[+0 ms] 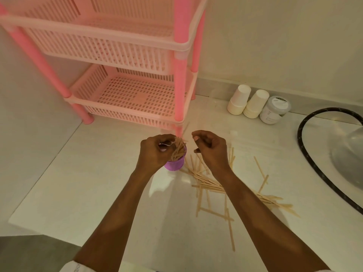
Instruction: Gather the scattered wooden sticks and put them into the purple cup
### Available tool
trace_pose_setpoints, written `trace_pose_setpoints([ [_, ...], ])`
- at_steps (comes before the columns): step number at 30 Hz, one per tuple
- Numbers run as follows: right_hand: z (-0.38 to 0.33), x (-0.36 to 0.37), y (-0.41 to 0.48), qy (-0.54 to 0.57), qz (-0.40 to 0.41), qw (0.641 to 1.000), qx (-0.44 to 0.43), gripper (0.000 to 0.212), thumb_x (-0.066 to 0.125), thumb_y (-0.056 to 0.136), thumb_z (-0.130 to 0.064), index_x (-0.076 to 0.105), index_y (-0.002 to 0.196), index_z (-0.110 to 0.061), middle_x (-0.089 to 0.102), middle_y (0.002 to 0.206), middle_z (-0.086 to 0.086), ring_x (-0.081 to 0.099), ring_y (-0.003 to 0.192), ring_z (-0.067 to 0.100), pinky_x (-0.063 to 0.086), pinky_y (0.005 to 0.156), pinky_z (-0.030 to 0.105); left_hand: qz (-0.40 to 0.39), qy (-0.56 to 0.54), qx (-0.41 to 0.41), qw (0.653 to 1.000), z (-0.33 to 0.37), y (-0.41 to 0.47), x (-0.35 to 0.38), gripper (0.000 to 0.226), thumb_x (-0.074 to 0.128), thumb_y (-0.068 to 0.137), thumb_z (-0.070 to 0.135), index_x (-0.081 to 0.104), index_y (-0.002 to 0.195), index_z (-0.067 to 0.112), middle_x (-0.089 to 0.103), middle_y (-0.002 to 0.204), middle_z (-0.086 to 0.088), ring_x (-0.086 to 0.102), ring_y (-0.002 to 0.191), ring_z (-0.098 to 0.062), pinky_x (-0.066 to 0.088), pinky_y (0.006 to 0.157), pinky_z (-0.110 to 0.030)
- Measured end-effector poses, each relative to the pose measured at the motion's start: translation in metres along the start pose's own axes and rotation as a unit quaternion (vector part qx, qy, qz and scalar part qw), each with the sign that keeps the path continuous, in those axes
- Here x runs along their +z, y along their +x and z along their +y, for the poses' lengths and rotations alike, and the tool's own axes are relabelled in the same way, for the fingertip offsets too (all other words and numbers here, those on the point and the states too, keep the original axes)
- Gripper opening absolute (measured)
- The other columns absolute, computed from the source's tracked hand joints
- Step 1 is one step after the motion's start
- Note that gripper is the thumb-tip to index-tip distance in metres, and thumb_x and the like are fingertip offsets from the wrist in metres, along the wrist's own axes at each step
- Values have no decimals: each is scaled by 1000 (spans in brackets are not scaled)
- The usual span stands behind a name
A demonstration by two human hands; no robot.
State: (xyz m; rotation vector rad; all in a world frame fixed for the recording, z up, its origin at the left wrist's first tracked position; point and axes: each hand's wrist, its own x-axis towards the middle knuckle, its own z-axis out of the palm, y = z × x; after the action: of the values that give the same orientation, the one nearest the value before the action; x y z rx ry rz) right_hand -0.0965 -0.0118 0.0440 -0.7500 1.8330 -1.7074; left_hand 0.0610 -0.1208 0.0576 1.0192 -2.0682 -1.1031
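The purple cup (175, 165) stands on the white counter, partly hidden behind my left hand (157, 152). A bunch of wooden sticks (178, 151) pokes out of its mouth, and my left hand is closed around their upper ends. My right hand (211, 149) hovers just right of the cup with fingers loosely curled and nothing in them. Several loose wooden sticks (208, 183) lie scattered on the counter below and right of my right hand, some hidden under my right forearm.
A pink plastic rack (137, 99) stands right behind the cup. Two stacks of white paper cups (238, 100) and a small white tub (275, 109) sit by the back wall. A steel sink with a black rim (306, 154) lies at the right.
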Motion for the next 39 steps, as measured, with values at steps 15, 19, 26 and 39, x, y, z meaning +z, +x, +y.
trace_pose_setpoints([
  [15, 36, -76, -18, -174, 8, 985, 14, 11, 68, 93, -16, 77, 97, -20, 77, 90, -9, 71, 88, 5, 59, 83, 31, 36, -6, 54, 998, 9, -15, 9, 14, 75, 87, 21, 78, 99, 16, 77, 91, 8, 70, 80, -7, 54, 71, -15],
  [19, 57, -87, -17, -343, -38, 939, 8, 21, 63, 94, -15, 73, 111, -20, 72, 116, -4, 67, 106, 15, 54, 94, 37, 14, -8, 91, 996, 19, -23, 23, 13, 75, 87, 15, 78, 99, 16, 76, 95, 7, 71, 78, -11, 57, 72, -24],
  [26, 73, -89, -14, -627, -133, 767, 3, 45, 40, 103, -38, 40, 146, -28, 30, 161, -4, 30, 145, 26, 28, 107, 57, -57, 75, 152, 984, 40, -28, 77, 23, 72, 87, 20, 75, 109, 15, 75, 101, 3, 66, 86, -12, 55, 76, -25],
  [39, 80, -131, -52, -637, -214, 740, -46, 59, 16, 107, -47, 31, 155, -17, 22, 166, -3, 17, 154, 13, 5, 118, 57, -239, 304, 1, 922, 19, 22, 169, 65, 44, 101, 40, 29, 149, -1, 24, 160, -20, 22, 148, -34, 25, 119, -45],
])
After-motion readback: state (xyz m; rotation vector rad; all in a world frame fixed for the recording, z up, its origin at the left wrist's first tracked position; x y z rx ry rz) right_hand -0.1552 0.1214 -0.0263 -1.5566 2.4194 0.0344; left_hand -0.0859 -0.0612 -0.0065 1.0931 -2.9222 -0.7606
